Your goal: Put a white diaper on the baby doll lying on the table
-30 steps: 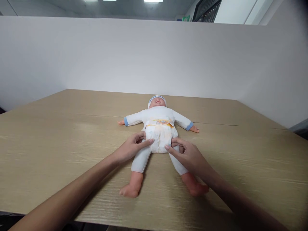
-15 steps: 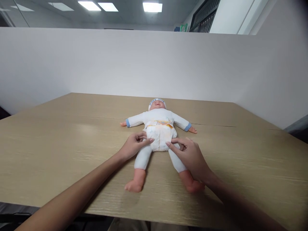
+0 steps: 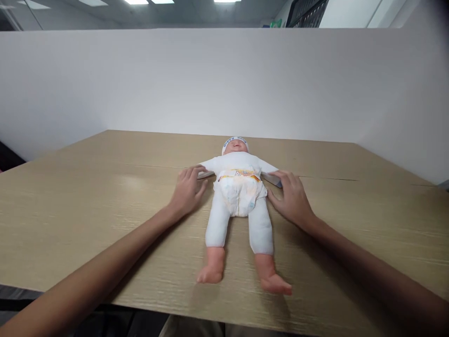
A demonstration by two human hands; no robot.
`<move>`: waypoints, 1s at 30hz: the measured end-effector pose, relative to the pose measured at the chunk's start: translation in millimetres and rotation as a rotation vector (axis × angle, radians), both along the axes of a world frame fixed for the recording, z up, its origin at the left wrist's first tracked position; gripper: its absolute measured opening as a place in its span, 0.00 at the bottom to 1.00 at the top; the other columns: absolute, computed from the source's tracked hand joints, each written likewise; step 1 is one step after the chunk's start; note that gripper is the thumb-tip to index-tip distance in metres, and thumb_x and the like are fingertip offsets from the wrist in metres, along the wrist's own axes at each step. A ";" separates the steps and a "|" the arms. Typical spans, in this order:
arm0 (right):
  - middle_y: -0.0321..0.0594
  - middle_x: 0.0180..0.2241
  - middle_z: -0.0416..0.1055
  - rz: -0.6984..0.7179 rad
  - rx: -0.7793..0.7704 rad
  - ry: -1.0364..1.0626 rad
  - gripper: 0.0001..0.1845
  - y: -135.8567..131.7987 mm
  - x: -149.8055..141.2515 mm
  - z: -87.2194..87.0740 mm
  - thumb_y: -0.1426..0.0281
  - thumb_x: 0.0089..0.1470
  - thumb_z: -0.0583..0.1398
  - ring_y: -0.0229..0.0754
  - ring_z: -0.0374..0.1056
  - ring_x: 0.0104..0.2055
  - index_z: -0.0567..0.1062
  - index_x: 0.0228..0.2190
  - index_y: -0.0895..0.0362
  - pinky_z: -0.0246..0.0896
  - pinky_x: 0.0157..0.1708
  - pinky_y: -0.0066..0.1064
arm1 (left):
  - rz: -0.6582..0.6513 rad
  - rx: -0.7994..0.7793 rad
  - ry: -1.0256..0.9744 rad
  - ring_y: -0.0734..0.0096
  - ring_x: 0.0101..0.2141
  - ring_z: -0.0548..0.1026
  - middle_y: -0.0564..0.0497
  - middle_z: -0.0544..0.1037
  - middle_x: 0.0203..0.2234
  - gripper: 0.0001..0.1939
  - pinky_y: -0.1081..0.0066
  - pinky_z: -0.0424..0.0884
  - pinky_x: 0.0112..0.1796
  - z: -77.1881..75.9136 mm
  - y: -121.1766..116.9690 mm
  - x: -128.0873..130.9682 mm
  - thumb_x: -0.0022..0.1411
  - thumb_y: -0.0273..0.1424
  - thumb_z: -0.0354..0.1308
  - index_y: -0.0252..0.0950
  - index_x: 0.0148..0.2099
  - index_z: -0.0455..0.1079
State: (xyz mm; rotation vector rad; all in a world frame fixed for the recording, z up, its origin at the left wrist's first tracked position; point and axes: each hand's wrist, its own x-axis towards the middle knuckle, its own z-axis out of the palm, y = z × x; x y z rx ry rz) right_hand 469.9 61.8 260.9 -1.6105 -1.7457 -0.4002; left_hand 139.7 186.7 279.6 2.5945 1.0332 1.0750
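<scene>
A baby doll (image 3: 242, 161) in white clothes and a printed cap lies on its back, legs toward me. Round its waist sits a white diaper (image 3: 240, 194) with an orange-trimmed printed waistband. My left hand (image 3: 189, 191) is at the doll's arm on the left, fingers over the sleeve and thumb apart beside the body. On the other side, my right hand (image 3: 292, 196) curls over the sleeve near the blue cuff, its thumb close to the diaper's edge. Both of the doll's hands are hidden under mine. Its bare feet point toward me.
The doll lies on a wooden table (image 3: 105, 196) with a thin seam across it. A white partition (image 3: 210, 84) stands along the back and right. The table's front edge is close to my lap.
My hands have let go of the diaper's leg edges and moved up and outward to the doll's arms. The arms, spread wide before, are now nearer its body. The view has tilted down.
</scene>
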 end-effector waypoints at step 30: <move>0.43 0.57 0.80 0.134 -0.358 0.622 0.26 -129.7 -10.9 70.0 0.62 0.58 0.63 0.52 0.78 0.53 0.76 0.58 0.51 0.73 0.49 0.36 | 0.302 -0.244 -0.215 0.52 0.41 0.81 0.48 0.81 0.43 0.26 0.59 0.77 0.39 59.3 -239.7 -13.8 0.59 0.43 0.66 0.42 0.56 0.64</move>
